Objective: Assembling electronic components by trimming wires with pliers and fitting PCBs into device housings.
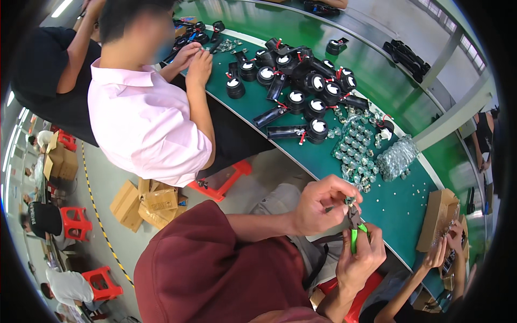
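My left hand (319, 207) pinches a small clear-and-metal part (350, 201) between thumb and fingertips. In my right hand (360, 261) is a pair of pliers (354, 222) with green handles and dark jaws. The jaws point up and meet the small part; whether they grip it I cannot tell. Just beyond my hands, many similar clear round parts (360, 141) lie in a bunch on the green table (396, 218). Beside them sits a bundle in clear bubble wrap (397, 157).
Black round units with white tops (318, 125) are heaped farther along the table. A co-worker in a pink shirt (142, 121) works at my left. Another person's hands (447, 245) handle things by a cardboard box (437, 218) at right. Red stools (226, 180) and cartons (156, 202) stand on the floor.
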`<state>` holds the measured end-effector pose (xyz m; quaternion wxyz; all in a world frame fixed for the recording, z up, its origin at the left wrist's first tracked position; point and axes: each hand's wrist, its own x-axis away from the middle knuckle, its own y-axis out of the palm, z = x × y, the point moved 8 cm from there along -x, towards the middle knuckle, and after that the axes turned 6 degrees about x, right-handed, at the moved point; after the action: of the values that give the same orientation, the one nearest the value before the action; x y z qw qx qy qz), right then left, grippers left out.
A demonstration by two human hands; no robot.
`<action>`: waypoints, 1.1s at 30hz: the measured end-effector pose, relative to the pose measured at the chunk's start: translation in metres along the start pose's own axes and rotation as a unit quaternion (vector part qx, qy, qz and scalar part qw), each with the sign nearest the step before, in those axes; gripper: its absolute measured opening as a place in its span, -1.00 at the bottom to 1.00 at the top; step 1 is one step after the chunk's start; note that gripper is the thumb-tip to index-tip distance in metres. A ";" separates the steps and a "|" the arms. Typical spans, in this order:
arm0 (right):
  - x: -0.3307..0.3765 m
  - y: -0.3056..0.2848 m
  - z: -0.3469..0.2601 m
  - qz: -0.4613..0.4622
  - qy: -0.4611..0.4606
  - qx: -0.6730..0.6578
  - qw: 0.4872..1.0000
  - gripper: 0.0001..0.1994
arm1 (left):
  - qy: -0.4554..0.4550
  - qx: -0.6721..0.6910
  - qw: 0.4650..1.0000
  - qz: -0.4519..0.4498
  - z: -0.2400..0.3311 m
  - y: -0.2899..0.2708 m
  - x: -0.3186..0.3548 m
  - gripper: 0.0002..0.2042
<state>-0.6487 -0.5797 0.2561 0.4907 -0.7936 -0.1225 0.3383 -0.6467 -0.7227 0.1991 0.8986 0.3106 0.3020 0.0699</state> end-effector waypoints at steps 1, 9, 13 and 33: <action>-0.002 -0.001 -0.002 0.004 -0.004 0.000 1.000 -0.81 | 0.017 -0.014 1.000 -0.006 0.002 -0.001 -0.002 -0.68; -0.010 -0.002 -0.005 0.020 -0.025 -0.033 0.999 -0.82 | 0.057 -0.102 0.992 -0.040 0.020 -0.005 -0.005 -0.71; -0.007 -0.004 -0.002 0.029 -0.017 -0.039 0.999 -0.82 | 0.058 -0.103 0.991 -0.064 0.019 -0.002 -0.006 -0.68; -0.008 -0.005 -0.002 0.023 -0.018 -0.053 0.998 -0.82 | 0.094 -0.090 0.989 -0.065 0.025 -0.001 -0.006 -0.58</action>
<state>-0.6524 -0.5823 0.2642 0.4379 -0.8148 -0.1306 0.3568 -0.6366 -0.7384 0.2173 0.8930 0.2000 0.3974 0.0678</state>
